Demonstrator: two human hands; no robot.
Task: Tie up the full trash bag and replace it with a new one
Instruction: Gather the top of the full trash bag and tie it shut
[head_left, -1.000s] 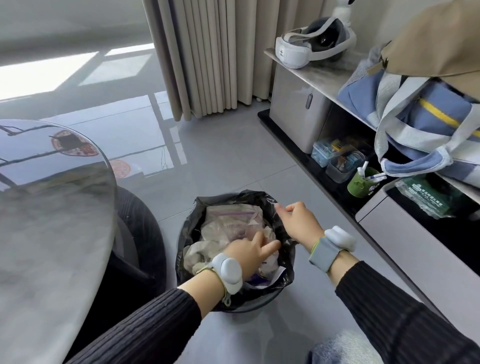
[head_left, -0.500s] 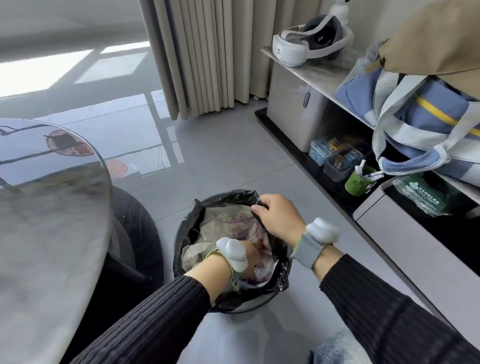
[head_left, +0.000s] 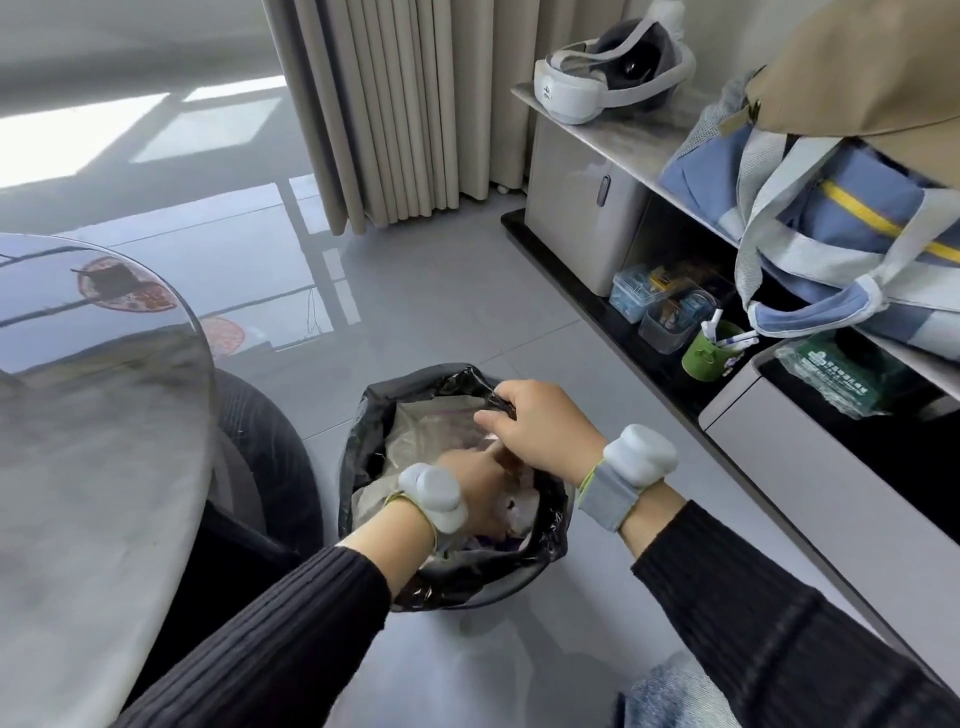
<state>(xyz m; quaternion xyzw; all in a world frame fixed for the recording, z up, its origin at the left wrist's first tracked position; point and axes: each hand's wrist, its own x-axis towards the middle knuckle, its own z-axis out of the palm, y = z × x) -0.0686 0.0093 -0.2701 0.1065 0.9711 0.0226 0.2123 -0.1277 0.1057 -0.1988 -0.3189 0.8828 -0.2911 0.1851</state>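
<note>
A black trash bag (head_left: 363, 457) lines a round bin (head_left: 483, 597) on the grey floor, filled with crumpled plastic and paper waste (head_left: 415, 441). My right hand (head_left: 540, 431) pinches the bag's far edge and holds it lifted over the opening. My left hand (head_left: 478, 488) reaches down into the bag over the waste, partly hidden under the right hand; its fingers are not clearly visible. Both wrists carry white sensor bands.
A round glossy table (head_left: 93, 415) and a dark chair (head_left: 270, 457) stand left of the bin. On the right a low cabinet (head_left: 857, 519) holds a blue tote bag (head_left: 831, 223), a headset (head_left: 613, 78), clear boxes and a green cup (head_left: 706, 353). Curtains (head_left: 395, 104) hang behind.
My right hand gripped the bag's rim on the right and pulled it up and inward over the opening. My left hand pushed deeper into the bag.
</note>
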